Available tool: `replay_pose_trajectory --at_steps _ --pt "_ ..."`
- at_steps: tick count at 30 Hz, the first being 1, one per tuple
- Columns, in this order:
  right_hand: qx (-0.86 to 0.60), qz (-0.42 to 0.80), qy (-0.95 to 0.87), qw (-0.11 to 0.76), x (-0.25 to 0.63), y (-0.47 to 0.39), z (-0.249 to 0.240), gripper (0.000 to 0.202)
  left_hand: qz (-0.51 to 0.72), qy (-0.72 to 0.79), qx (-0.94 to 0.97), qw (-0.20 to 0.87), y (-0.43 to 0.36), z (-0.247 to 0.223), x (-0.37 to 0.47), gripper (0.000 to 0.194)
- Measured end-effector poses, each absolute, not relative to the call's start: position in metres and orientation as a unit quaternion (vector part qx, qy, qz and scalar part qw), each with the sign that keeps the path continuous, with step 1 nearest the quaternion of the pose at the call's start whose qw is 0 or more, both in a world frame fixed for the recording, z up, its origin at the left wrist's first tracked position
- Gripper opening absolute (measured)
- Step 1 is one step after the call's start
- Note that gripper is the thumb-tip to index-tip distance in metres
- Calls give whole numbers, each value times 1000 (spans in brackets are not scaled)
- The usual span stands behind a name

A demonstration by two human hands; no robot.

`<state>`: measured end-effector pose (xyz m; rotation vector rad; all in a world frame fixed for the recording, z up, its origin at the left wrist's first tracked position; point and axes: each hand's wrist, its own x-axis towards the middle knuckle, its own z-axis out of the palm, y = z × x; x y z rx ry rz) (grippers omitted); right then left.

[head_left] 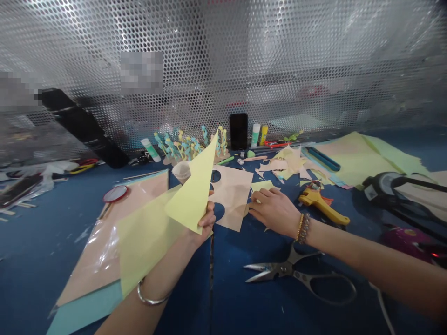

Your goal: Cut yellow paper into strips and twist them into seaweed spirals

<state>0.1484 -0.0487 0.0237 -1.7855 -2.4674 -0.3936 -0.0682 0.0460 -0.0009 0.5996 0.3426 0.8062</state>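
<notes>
My left hand [206, 221] grips a folded or bent pale yellow paper sheet [194, 186] that stands up in front of its fingers. Just past it lies a pink paper sheet [234, 197] with round holes cut in it. My right hand [274, 208] is at this sheet's right edge, fingers bent together; what they hold, if anything, is hidden. A yellow-green paper scrap [262, 185] sits just beyond those fingers. Below the right wrist, metal scissors [284, 269] lie with blades parted. Another yellow sheet [146, 237] lies under my left forearm.
Small blue and yellow paper figures [185, 146] stand at the back beside a phone [238, 131] and glue sticks [256, 135]. At right are paper scraps [288, 160], a yellow-handled tool [323, 204] and a black-handled device [387, 186]. A plastic-covered pink paper stack [101, 251] lies left.
</notes>
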Motion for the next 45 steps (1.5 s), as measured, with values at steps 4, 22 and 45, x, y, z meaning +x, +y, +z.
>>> replay_pose_trajectory --at_steps 4,22,45 --pt "-518 -156 -841 10 151 -47 25 19 383 156 289 863 46 -3 -69 25" --pt "-349 -216 -912 -17 165 -38 42 27 365 166 312 861 45 2 -68 24" --pt "-343 -186 -920 -33 156 -30 47 25 370 194 327 848 44 4 -67 23"
